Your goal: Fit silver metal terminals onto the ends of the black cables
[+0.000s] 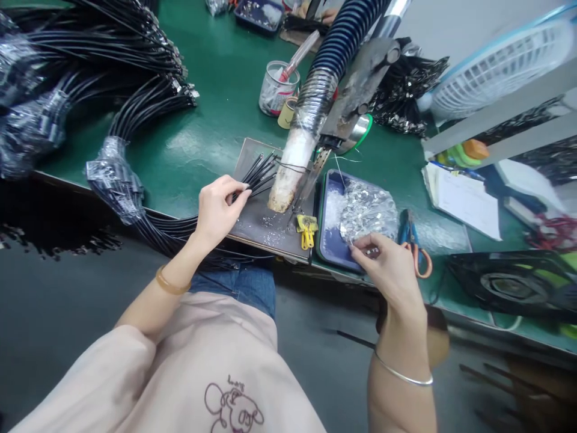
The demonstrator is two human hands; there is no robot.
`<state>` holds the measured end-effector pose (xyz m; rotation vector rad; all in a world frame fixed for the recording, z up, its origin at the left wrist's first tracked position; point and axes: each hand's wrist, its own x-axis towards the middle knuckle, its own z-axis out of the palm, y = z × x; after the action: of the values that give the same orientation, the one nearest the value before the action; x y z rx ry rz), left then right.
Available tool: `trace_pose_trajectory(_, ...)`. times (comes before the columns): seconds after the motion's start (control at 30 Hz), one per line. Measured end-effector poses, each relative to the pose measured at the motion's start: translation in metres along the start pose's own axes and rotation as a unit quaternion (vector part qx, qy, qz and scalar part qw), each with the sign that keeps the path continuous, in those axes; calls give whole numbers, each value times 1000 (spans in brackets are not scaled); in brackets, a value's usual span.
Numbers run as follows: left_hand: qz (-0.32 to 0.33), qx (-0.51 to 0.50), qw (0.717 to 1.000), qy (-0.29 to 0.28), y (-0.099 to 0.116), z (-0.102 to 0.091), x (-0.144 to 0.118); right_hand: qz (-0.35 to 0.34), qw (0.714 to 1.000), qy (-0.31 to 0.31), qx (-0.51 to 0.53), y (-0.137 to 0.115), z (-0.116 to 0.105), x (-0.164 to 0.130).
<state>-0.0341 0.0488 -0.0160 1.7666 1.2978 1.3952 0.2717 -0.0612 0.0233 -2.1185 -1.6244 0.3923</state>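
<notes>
My left hand (219, 207) pinches a bunch of thin black cables (261, 171) whose ends fan out over a grey metal plate (259, 222). My right hand (390, 264) reaches into a blue tray (331, 240) and its fingertips close on a small shiny metal part from the silvery heap (365, 210). A ribbed fume hose (324, 66) with a stained white nozzle (291, 174) hangs over the plate between both hands. A small yellow clip tool (307, 228) lies on the plate's near edge.
Thick bundles of black cables (112, 78) fill the left of the green bench (216, 90). Orange-handled scissors (415, 246) lie right of the tray. A clear jar (277, 87), a white fan (500, 66), papers (464, 198) and a black fan frame (509, 282) stand around.
</notes>
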Motion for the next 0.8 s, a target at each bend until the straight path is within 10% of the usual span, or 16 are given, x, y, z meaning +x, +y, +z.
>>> trace_pose_trajectory(0.23,-157,-294,941,52,8,-18,1,18,998,63,-5,5,0,-14)
trace_pose_trajectory(0.37,-180,-341,892,-236,36,-29,-15,-1,996,90,-28,7,2,-16)
trace_pose_trajectory(0.47,-160,-344,770,-512,48,-23,-32,-30,993,104,-42,8,4,-15)
trace_pose_trajectory(0.53,-173,-353,719,-573,50,-13,-42,-47,992,102,-49,8,4,-14)
trace_pose_trajectory(0.8,-336,-404,815,-243,42,4,-57,-18,999,42,-13,8,-3,-11)
